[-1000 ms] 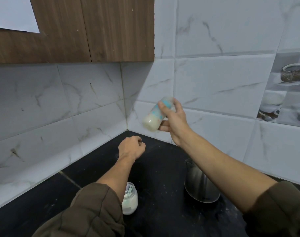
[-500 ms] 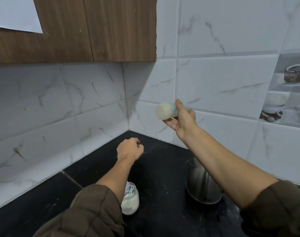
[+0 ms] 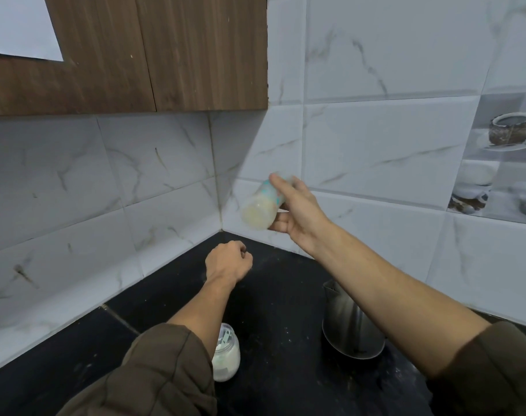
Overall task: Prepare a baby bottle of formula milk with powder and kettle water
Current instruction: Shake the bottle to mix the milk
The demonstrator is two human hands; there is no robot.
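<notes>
Bottle [image 3: 263,205] is up in the air in front of the tiled corner, well above the counter [image 3: 273,298], and it is tilted with its base pointing down and to the left. Pale milky liquid fills the lower part, and a blue-green pattern shows higher on its body; the top end is hidden behind the fingers and the whole bottle is blurred. The right hand [image 3: 297,217] is clamped around it, thumb below and fingers over the upper side. The left hand [image 3: 227,262] is lower and to the left, closed in a loose fist with nothing visible inside it (it is apart from the bottle and above the counter). Both forearms are bare, with dark olive sleeves [image 3: 153,376] pushed up near the elbows. On the black counter, a small jar [image 3: 227,360] with white powder stands just beside the left forearm, and something like a scoop handle sticks up in it. A steel kettle [image 3: 350,328] stands to the right, partly under the right forearm, its spout toward the wall. A wooden cabinet [image 3: 165,52] hangs above the left wall.
</notes>
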